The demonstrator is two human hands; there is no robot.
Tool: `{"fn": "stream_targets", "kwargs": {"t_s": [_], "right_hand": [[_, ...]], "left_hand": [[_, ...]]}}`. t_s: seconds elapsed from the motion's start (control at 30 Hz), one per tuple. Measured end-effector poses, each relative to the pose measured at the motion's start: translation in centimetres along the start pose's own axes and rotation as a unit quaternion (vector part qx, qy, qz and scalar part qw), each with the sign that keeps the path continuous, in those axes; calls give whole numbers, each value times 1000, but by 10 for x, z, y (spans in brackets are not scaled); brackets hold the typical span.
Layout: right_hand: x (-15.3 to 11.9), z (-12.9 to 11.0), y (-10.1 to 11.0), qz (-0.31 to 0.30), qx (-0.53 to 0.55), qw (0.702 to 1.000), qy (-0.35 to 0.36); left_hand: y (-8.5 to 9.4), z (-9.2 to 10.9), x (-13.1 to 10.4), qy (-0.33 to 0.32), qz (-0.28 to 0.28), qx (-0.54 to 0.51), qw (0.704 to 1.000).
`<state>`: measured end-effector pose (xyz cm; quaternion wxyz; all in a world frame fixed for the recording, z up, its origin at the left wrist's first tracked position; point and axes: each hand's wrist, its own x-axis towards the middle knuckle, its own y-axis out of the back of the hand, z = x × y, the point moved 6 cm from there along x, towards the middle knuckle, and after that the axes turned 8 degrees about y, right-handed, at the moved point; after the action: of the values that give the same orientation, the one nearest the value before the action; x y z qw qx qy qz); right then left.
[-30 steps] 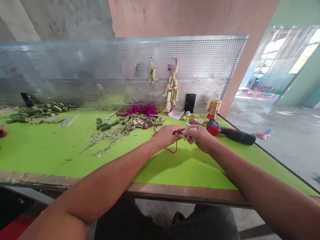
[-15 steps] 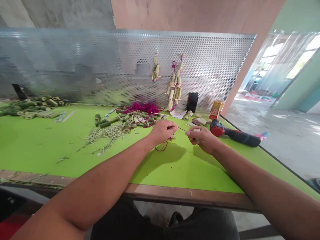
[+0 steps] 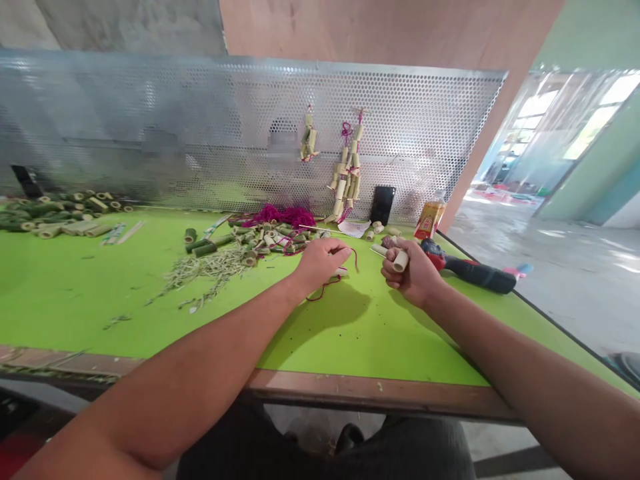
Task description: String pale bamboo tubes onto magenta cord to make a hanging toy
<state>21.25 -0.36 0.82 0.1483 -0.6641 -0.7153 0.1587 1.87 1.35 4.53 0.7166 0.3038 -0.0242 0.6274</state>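
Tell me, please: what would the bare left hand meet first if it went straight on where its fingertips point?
Likely the bare right hand, curled around a pale, hollow bamboo tube, though depth is unclear.

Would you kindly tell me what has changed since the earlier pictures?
The right hand has moved rightward, away from the left hand, and let go of the string, whose end now hangs loose. The right hand still grips a bamboo tube; the bottle stayed put.
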Motion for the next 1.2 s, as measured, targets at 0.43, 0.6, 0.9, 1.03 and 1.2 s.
{"fn": "stream_targets", "kwargs": {"t_s": [0.43,0.6,0.9,1.03,1.2], "right_hand": [[7,20,1,-80,-67,995,9],[7,23,-3,-103,-99,990,12],[-1,27,-16,-174,-184,967,41],[-2,26,-19,-183,-181,965,43],[-3,26,-22,-187,-177,965,45]], "left_hand": [[9,11,-1,-24,28,-10,999],[14,11,1,-38,55,1,998],[4,17,-4,-39,-14,-15,999],[1,13,-5,-26,-19,-23,999],[-4,8,-5,-12,-31,-31,999]]}}
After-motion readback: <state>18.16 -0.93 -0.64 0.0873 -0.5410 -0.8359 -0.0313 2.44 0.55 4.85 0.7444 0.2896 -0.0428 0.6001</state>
